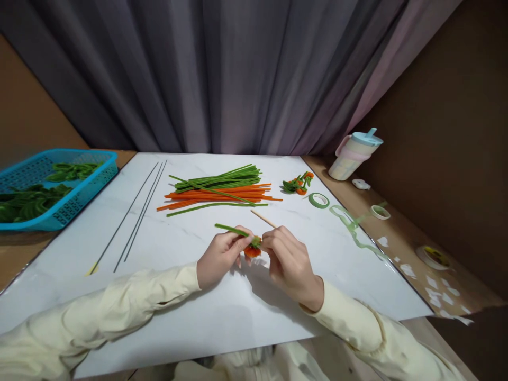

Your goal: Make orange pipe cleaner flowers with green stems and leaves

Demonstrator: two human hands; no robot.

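Between my two hands is an orange pipe-cleaner flower with a green top, held above the white sheet. My left hand pinches it, and a green pipe cleaner sticks out to the left from those fingers. My right hand is closed beside the flower, with a thin wooden stick jutting up and left from its grip. Its fingertips touch the flower's green part; how they press on it is hidden. Beyond my hands lie bundles of green pipe cleaners and orange pipe cleaners.
Several finished flowers lie beside a roll of green tape. Loose green tape trails to the right. A tumbler stands at the back right. Left are a blue basket holding green leaves and thin dark wires.
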